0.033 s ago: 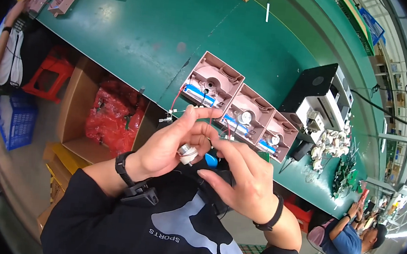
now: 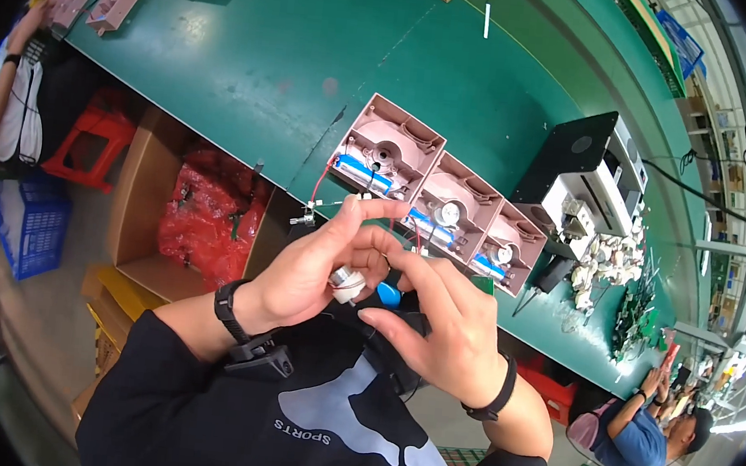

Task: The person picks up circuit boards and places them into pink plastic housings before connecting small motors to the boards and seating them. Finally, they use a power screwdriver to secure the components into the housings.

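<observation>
A person in a black shirt (image 2: 340,392) cups a small round white-and-silver part (image 2: 346,284) in the left hand (image 2: 297,271). The right hand (image 2: 450,321) is bent just beside it, thumb near the part; whether they touch, I can't tell. Beyond the hands, three pink housings (image 2: 474,191) sit in a row on the green tabletop (image 2: 254,69), each with a blue cylinder inside. To their right stands a black-and-silver machine (image 2: 572,167), near a heap of white pieces (image 2: 603,273). Red plastic wrap (image 2: 212,222) fills a cardboard box (image 2: 139,192) at left.
</observation>
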Action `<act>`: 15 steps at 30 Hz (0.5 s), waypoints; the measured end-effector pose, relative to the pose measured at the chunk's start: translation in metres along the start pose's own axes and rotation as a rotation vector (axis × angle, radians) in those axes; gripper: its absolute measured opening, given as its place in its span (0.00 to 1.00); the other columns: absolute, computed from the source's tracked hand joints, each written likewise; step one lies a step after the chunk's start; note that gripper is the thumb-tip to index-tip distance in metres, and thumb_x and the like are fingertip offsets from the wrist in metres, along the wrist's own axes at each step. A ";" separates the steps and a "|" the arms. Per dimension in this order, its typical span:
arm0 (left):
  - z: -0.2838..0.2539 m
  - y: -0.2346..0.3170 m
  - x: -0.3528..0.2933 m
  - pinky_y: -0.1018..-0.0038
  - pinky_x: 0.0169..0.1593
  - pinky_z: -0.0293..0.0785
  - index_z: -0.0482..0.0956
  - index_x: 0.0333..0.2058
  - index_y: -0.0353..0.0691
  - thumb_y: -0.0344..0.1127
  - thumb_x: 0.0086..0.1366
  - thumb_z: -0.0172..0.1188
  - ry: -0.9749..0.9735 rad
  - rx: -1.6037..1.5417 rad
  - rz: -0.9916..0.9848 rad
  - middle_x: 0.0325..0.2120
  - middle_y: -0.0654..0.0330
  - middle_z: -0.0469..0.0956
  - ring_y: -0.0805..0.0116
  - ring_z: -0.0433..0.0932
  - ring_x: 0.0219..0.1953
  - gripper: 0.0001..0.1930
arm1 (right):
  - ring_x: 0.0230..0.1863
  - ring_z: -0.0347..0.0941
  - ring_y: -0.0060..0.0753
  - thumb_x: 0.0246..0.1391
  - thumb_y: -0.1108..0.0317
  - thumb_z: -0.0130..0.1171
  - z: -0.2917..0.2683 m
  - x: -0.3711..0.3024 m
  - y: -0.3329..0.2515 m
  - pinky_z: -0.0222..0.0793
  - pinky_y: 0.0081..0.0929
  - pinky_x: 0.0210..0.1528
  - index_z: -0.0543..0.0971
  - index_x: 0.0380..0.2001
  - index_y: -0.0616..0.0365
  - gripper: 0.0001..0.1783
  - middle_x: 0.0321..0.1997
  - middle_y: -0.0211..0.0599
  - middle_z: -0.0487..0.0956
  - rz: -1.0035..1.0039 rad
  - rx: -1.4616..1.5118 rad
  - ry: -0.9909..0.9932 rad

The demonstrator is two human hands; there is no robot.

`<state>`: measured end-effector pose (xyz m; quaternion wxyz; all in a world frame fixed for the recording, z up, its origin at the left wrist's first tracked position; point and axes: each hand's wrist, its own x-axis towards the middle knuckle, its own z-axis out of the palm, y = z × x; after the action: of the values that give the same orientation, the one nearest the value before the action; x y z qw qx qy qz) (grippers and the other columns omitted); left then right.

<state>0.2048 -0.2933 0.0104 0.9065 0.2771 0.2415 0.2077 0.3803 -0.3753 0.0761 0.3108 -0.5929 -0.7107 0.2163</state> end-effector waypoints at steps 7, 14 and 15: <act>0.008 -0.021 0.004 0.76 0.47 0.71 0.56 0.73 0.39 0.62 0.81 0.35 0.021 0.122 0.005 0.47 0.59 0.76 0.74 0.74 0.43 0.36 | 0.25 0.75 0.32 0.48 0.70 0.75 0.009 -0.017 0.019 0.70 0.30 0.26 0.83 0.42 0.58 0.18 0.29 0.30 0.76 -0.063 -0.019 -0.057; 0.004 -0.010 -0.003 0.71 0.60 0.72 0.64 0.70 0.37 0.45 0.83 0.44 -0.152 0.319 -0.073 0.51 0.59 0.77 0.70 0.76 0.56 0.25 | 0.25 0.74 0.33 0.47 0.73 0.75 -0.010 -0.021 0.026 0.69 0.30 0.26 0.83 0.38 0.57 0.15 0.29 0.30 0.76 -0.220 -0.231 -0.023; 0.004 -0.004 -0.005 0.71 0.60 0.72 0.64 0.70 0.37 0.45 0.83 0.44 -0.151 0.321 -0.072 0.51 0.59 0.77 0.70 0.76 0.56 0.25 | 0.25 0.74 0.33 0.46 0.73 0.75 -0.013 -0.021 0.027 0.69 0.31 0.26 0.82 0.37 0.57 0.14 0.30 0.30 0.76 -0.225 -0.254 0.010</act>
<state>0.2042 -0.3010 0.0127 0.8731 0.4241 0.2126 0.1124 0.4108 -0.3912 0.0635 0.2592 -0.5452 -0.7926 0.0857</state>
